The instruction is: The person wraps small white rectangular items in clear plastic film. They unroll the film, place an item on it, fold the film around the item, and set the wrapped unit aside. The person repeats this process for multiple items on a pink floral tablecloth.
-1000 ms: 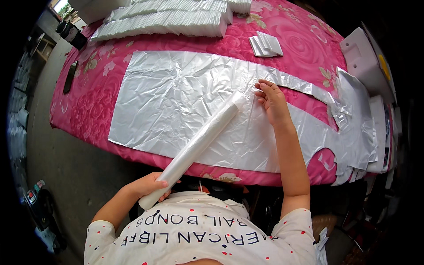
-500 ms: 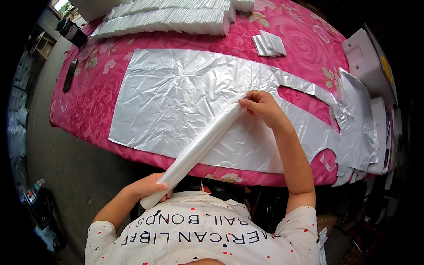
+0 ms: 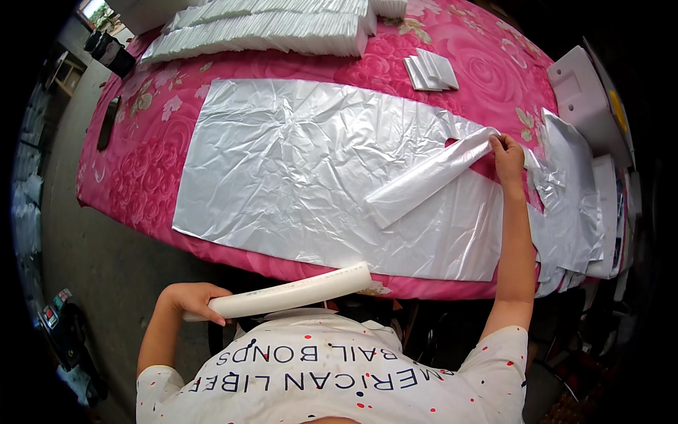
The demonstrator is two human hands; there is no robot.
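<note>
In my left hand, a white plastic tube is gripped at its left end, low at the table's front edge and in front of my shirt. My right hand pinches the upper end of a rolled-up length of thin translucent plastic film. This roll slants down to the left, its lower end lying apart from the tube. Underneath it spreads a large, wrinkled sheet of the same film, which has a cut-out near its right end, partly covered by the roll and my hand.
Pink flowered cloth covers the table. Stacked folded white packets line the back, and a small pile of packets lies nearer. More film and a white foam box are on the right. A dark flat object lies at left.
My left hand has drawn the tube out of the rolled film and moved left. My right hand has moved right with the film roll.
</note>
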